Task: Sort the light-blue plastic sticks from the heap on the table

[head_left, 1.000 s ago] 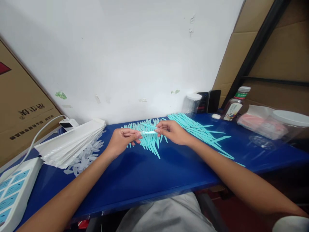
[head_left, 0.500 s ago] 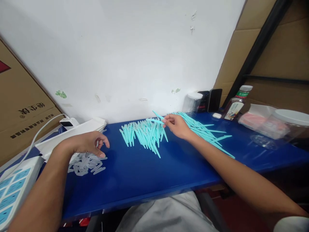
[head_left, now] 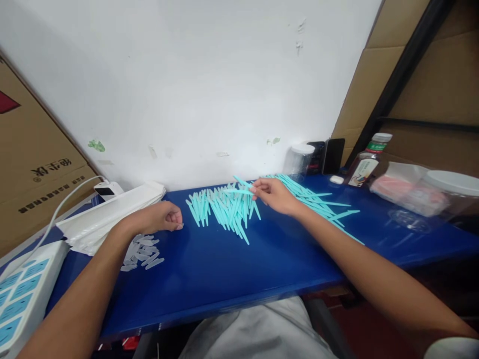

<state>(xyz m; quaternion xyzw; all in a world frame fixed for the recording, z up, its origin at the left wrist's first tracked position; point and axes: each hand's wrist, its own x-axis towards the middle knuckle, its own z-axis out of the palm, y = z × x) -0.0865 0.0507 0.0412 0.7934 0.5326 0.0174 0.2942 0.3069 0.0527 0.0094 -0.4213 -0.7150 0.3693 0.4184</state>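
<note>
- Slim turquoise plastic stick (head_left: pixel 241 192), held by the right hand (head_left: pixel 275 195) just above the crowded turquoise row (head_left: pixel 232 214) on the glossy blue table (head_left: pixel 209 269); a second turquoise stick (head_left: pixel 241 180) sits in the same hold
- Right grip: thumb and fingers pinch both sticks near their right ends
- Left hand (head_left: pixel 164 217): fingers curled, thumb and forefinger drawn together; a pale sliver may show at the tips, but I cannot tell whether anything is pinched
- Just changed: the left hand has moved off the heap of small frosted translucent pieces (head_left: pixel 144 252) towards the row, while the right has barely shifted; the gap between the hands has narrowed, though they remain apart
- Direction: the first stick's long axis runs nearly level, free end leftward; the second slants, its free end up and left
</note>
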